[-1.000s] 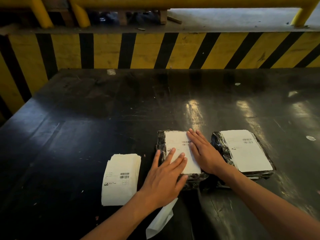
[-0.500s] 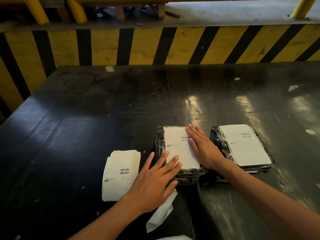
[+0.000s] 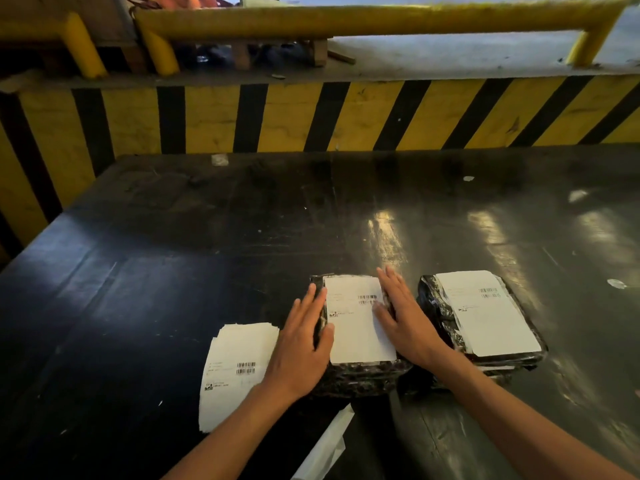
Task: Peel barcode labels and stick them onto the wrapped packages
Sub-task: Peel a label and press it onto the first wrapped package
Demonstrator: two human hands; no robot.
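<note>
Nearest the camera, a loose white strip of backing paper [image 3: 325, 445] is lying at the near edge of the glossy black desk [image 3: 173, 254], between the two forearms. Just beyond it, the left hand [image 3: 301, 344] is resting flat with straight, closed-up fingers along the left edge of the black plastic-wrapped package [image 3: 360, 374]; half a second ago it was lying lower, across the package's near-left corner with fingers spread. The right hand [image 3: 405, 317] is staying flat with straight fingers on the right edge of the white barcode label [image 3: 358, 323], holding nothing. That label is lying stuck on the package's top, its long axis running near to far, the barcode towards the far right corner. To the left, touching the left wrist in view, a stack of white barcode labels [image 3: 235, 365] is lying flat on the desk, long axis also near to far. To the right, just beside the first, a second black wrapped package [image 3: 446, 327] is carrying its own white label [image 3: 488, 313], tilted slightly leftward at its far end. Farther off, a yellow-and-black striped barrier [image 3: 311, 116] is standing behind the desk, under a yellow metal rail [image 3: 346, 19].
</note>
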